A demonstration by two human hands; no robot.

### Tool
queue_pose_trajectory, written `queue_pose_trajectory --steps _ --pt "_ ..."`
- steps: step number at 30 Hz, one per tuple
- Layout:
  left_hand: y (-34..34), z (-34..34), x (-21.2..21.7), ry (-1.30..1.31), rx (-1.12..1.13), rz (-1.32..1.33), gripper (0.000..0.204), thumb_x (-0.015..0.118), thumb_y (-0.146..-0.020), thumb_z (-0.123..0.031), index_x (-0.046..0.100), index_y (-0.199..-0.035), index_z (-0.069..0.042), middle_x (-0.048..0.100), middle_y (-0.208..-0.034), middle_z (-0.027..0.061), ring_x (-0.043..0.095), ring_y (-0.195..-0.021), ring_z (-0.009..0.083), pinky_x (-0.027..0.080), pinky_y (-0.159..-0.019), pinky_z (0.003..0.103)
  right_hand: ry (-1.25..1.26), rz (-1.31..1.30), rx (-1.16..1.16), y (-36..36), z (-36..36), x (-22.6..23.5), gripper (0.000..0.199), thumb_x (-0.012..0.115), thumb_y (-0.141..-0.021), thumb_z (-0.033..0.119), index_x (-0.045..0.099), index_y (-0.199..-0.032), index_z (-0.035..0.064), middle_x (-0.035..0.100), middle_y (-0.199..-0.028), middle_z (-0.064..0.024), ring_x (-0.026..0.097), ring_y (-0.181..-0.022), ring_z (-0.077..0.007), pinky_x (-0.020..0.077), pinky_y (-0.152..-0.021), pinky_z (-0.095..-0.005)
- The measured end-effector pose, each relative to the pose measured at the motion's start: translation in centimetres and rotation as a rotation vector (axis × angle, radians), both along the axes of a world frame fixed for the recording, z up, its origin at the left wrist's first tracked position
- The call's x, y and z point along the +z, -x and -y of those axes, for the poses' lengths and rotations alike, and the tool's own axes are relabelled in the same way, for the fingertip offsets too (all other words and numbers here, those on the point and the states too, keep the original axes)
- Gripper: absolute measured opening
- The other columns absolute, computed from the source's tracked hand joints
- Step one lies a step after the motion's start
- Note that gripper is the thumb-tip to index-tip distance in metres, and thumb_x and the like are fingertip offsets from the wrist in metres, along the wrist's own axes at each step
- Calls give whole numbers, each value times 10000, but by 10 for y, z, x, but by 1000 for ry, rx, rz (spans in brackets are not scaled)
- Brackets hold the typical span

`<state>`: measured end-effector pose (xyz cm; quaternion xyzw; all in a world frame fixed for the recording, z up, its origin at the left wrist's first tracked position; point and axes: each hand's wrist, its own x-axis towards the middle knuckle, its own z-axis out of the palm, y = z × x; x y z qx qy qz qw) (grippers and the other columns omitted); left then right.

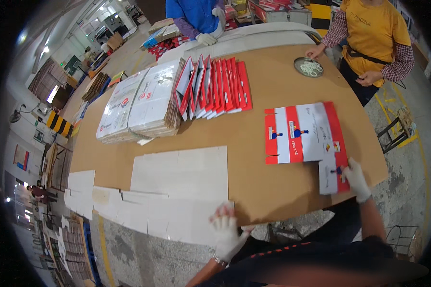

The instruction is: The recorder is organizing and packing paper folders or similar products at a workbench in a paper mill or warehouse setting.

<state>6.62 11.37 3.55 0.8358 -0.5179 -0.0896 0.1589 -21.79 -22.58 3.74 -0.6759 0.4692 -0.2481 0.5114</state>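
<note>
Looking down from the head view, the person's right hand (357, 181) is at the right end of the bench (254, 191), white glove on, with the fingers over the edge of a flat printed cardboard sheet (313, 131). Can't really tell if that grip is pinched shut on it or just touching, since the hand's a bit blurry. The sheet is red and white with small blue figures, lying on the right half of the bench, and the fingers are on the narrower flap sticking out toward the person. The left hand (227, 237), gloved too, is open with the fingers spread, by the near edge of the bench and right at the corner of some plain white cardboard sheets (182, 177). Those overlap each other and run out past the near edge on the left.

Farther back there's a tied stack of flattened white cartons (124, 103), and just right of it a row of folded red-and-white pieces (225, 86) leaning on each other. At the far right, a co-worker in a yellow shirt (376, 24) has one hand at the rim of a round dish (298, 64) of pale rings (312, 69). Another co-worker in blue (191, 16) stands across the bench, white gloves on.
</note>
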Motion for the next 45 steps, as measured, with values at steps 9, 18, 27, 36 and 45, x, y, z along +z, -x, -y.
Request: queue_pose_trajectory --steps 9,18,27,36,45 --pt "-12 -80 -83 -105 85 177 932 735 -653 -439 352 -1400 -32 257 -1504 236 202 -1400 446 155 -1075 657 313 3 162 -321 205 -57 295 569 -811 88 618 -1078 -27 674 -902 -131 638 -773 -224 520 -728 -362" --pt "-32 -75 -55 70 1 83 425 650 -782 -196 603 -1167 -25 593 -1208 167 536 -1163 364 420 -949 485 445 -96 1054 -287 -32 108 442 689 -720 255 584 -1107 69 597 -975 -184 572 -912 -357 471 -773 -438" --pt "8 -7 37 9 -135 82 601 735 -673 -268 541 -1199 -52 536 -1256 176 485 -1200 371 360 -1029 478 940 62 841 -101 -110 26 145 652 -734 159 616 -875 152 603 -934 -26 559 -957 -230 408 -871 -418" --pt "-18 31 -33 229 -328 -7 312 732 -732 -226 682 -1020 -118 624 -1108 83 525 -1123 302 423 -939 429 480 -7 636 54 -70 14 211 605 -692 2 658 -877 88 621 -913 -79 550 -929 -286 435 -834 -372" --pt "35 89 -42 349 -355 162 245 709 -723 -209 669 -935 -94 584 -1144 66 475 -1195 292 322 -1045 474 809 -238 237 61 -100 4 411 734 -651 133 652 -1049 69 629 -894 -61 569 -852 -274 426 -805 -380"
